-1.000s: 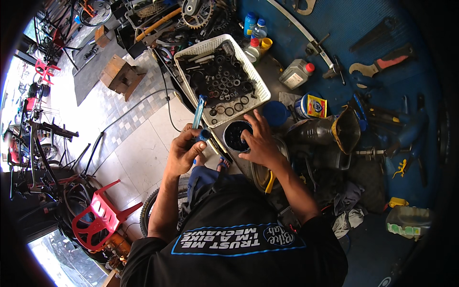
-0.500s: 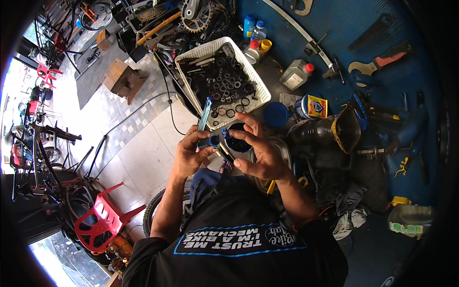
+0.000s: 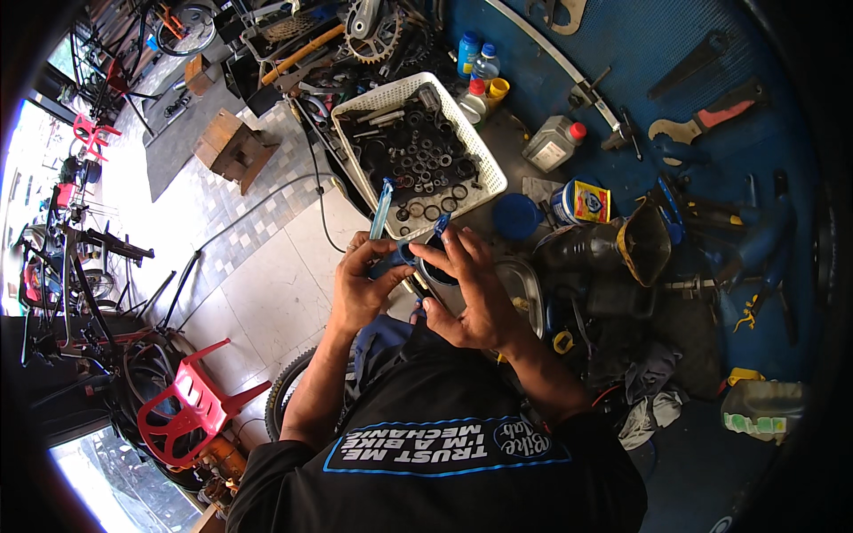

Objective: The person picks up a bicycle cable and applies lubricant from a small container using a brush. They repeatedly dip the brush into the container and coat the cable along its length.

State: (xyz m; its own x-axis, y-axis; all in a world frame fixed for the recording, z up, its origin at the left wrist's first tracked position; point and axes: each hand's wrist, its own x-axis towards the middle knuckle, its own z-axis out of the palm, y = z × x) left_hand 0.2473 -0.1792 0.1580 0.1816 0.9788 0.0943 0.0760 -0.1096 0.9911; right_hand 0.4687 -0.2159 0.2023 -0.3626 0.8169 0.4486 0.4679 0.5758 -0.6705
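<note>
My left hand [image 3: 357, 284] grips a short, dark hollow cylinder [image 3: 398, 256] between thumb and fingers. A translucent blue stick [image 3: 383, 210] with dark blue grease on its tip stands up out of the same hand. My right hand [image 3: 475, 298] reaches across from the right with its fingers apart. One of its fingertips touches the cylinder's open end. A lump of blue grease [image 3: 442, 223] clings to another fingertip. Beneath that hand sits a round tub with dark contents [image 3: 435, 265], mostly hidden by the fingers.
Ahead is a white perforated basket [image 3: 494, 180] of rings and small metal parts. Bottles [image 3: 486, 64], a grey jug [image 3: 553, 142], a blue lid [image 3: 516, 215] and a cut plastic container [image 3: 643, 240] stand right of it. A red chair [image 3: 197, 401] and bicycle wheel [image 3: 283, 391] are at left.
My right hand has moved left and turned, so a fingertip now meets the cylinder's open end. The greased fingertip has risen toward the basket. My left hand has barely shifted.
</note>
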